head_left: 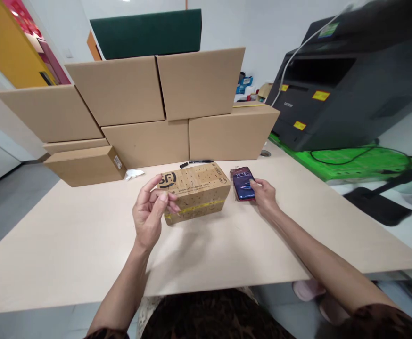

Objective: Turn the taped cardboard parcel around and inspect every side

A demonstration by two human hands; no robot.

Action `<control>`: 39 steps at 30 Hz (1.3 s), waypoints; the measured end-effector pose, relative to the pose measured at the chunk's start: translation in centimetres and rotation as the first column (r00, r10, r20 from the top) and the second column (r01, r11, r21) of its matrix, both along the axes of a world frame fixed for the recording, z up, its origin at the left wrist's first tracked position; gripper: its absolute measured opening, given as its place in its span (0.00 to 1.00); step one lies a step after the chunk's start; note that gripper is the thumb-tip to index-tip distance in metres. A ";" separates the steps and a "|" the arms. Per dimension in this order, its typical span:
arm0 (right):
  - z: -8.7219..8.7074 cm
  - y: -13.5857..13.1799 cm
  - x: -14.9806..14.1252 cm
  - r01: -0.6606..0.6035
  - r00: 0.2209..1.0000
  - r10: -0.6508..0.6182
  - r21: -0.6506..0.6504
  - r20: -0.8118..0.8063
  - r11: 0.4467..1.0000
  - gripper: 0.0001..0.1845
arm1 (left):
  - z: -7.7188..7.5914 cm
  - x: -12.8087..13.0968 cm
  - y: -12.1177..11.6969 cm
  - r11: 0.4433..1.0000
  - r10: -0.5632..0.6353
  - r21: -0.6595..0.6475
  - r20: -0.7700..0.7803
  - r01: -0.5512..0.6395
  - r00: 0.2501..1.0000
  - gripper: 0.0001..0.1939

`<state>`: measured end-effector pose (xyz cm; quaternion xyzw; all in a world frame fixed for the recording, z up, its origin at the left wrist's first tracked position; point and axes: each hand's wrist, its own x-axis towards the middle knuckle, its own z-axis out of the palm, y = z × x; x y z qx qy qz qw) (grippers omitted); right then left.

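Observation:
A small cardboard parcel with black print and a yellow tape band lies on the pale table. My left hand is raised just in front of the parcel's left end, fingers curled with thumb and fingertips pressed together; nothing shows between them. My right hand rests on the table to the parcel's right, its fingers on a red phone whose screen is lit.
Several plain cardboard boxes are stacked along the table's far edge. A black marker and a white scrap lie behind the parcel. A black printer stands at the right on a green surface.

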<state>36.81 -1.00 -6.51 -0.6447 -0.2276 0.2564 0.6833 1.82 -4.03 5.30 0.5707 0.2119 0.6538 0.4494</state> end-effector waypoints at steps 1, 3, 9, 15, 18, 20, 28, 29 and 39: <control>-0.3 0.3 0.1 -0.013 1.000 0.014 -0.031 0.020 0.999 0.25 | 0.0 -0.4 0.2 1.000 0.027 0.007 0.006 -0.027 1.000 0.20; -0.8 0.9 0.4 -0.039 0.996 0.046 -0.092 0.070 0.995 0.22 | -0.1 -1.0 0.6 0.996 0.081 0.023 0.018 -0.081 0.997 0.20; -1.4 1.6 1.1 -0.128 0.936 0.210 -0.284 0.282 0.950 0.17 | -1.5 -2.9 3.1 0.944 0.328 0.077 -0.074 -0.322 0.942 0.24; -0.5 1.7 0.8 -0.146 0.785 0.387 -0.462 0.485 0.875 0.16 | -3.9 -4.6 6.4 0.994 0.067 -0.049 -0.440 -0.098 0.895 0.57; 0.0 1.8 0.7 -0.134 0.712 0.458 -0.537 0.532 0.833 0.17 | -4.5 -4.8 7.1 0.985 -0.154 -0.148 -0.497 0.091 0.854 0.69; 0.3 1.9 0.7 -0.116 0.667 0.496 -0.580 0.556 0.806 0.17 | -4.7 -4.7 7.3 0.975 -0.211 -0.173 -0.500 0.142 0.840 0.70; 2.5 3.5 -0.5 -0.085 0.427 0.591 -0.621 0.684 0.780 0.21 | -5.4 -6.4 8.4 0.990 -0.020 -0.139 -0.305 -0.024 0.952 0.60; 2.9 4.0 -0.9 -0.110 0.376 0.605 -0.615 0.702 0.781 0.20 | -5.5 -7.0 8.5 0.986 0.013 -0.157 -0.266 -0.057 0.964 0.59; 5.3 11.8 -7.2 -0.184 -0.001 0.665 -0.654 0.747 0.734 0.17 | -5.1 -8.3 7.8 0.939 0.219 -0.243 -0.128 -0.244 0.967 0.57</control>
